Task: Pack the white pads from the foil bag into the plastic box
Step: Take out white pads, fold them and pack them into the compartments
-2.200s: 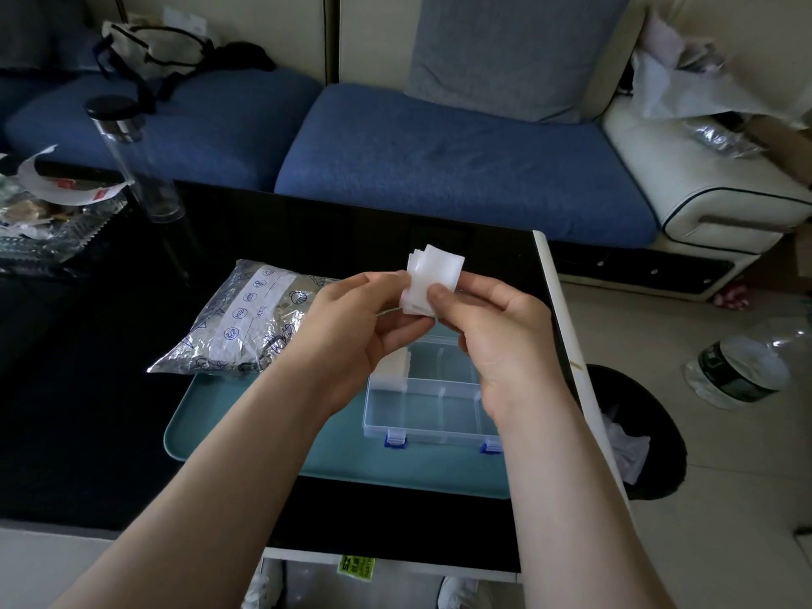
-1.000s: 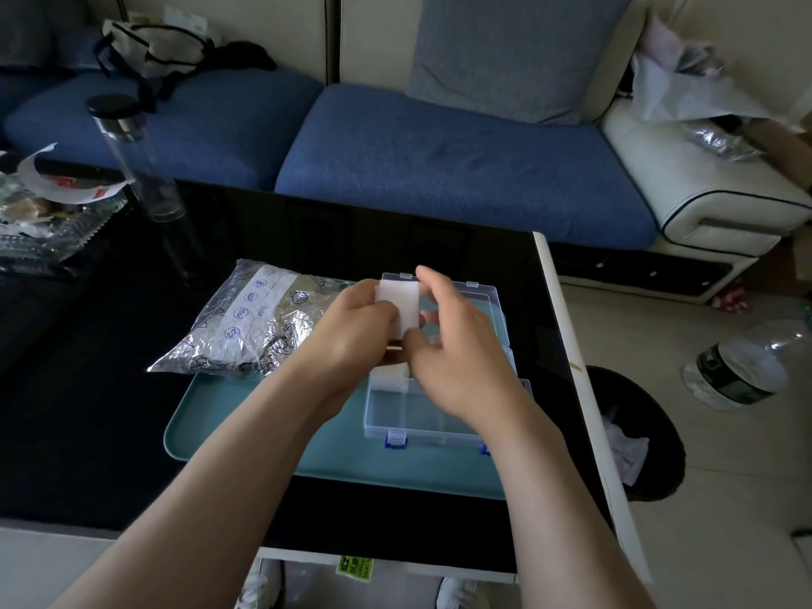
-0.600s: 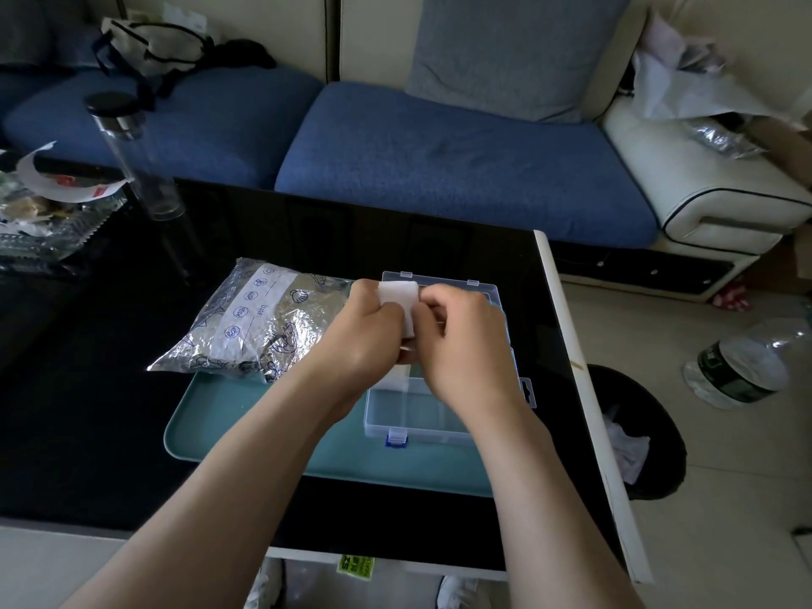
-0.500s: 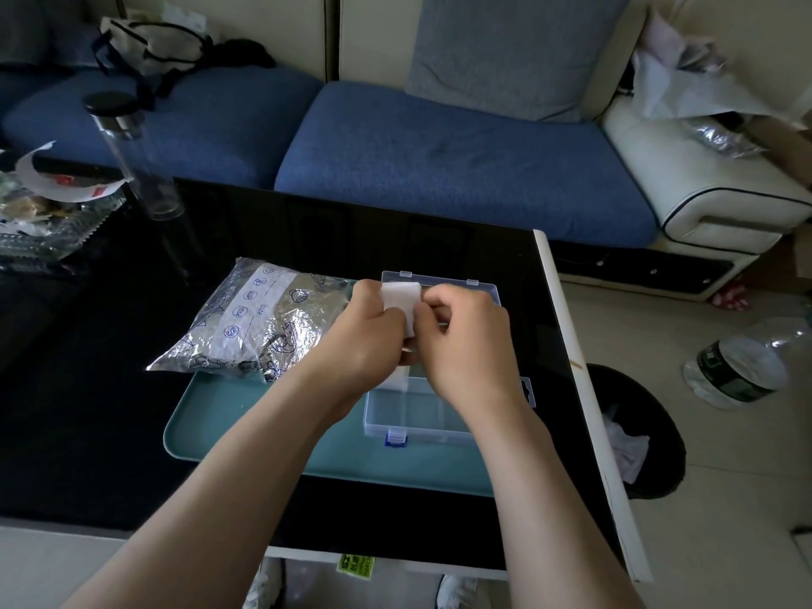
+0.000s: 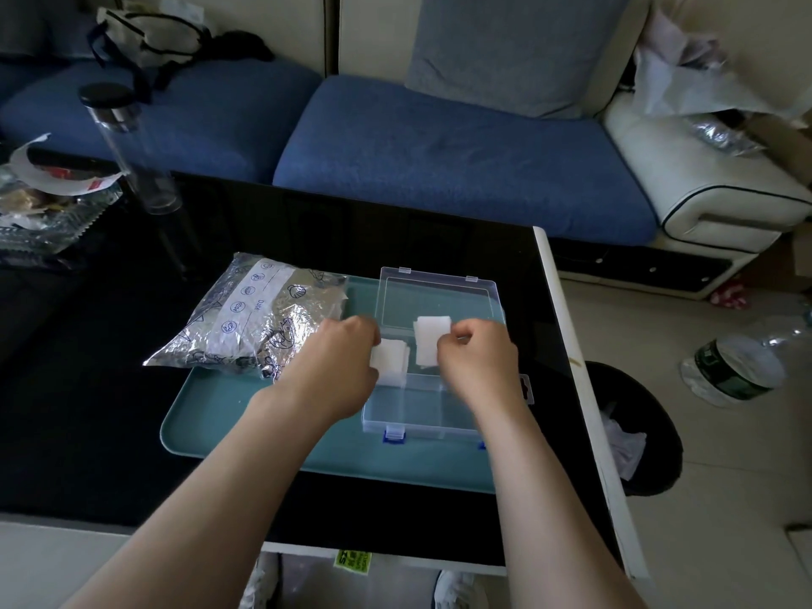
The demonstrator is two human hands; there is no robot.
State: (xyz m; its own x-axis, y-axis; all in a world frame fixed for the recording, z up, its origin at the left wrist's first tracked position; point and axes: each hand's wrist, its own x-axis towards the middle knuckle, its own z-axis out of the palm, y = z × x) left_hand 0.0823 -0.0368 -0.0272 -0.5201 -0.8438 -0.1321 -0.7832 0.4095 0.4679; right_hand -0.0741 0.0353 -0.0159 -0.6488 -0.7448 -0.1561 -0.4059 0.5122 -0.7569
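Packing looks barely begun: left grip (image 5: 338,367) pinches one pad stack (image 5: 392,360), right grip (image 5: 476,362) another stack (image 5: 432,340) over the plastic box (image 5: 422,417); foil bag (image 5: 259,318), at nine o'clock, looks full.

A home living room: a blue-cushioned sofa (image 5: 439,156) stands behind a glossy black coffee table (image 5: 307,222).

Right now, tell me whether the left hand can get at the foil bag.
Probably yes: the foil bag lies right beside the left hand, nothing between them, but that hand holds white pads and must release them first.
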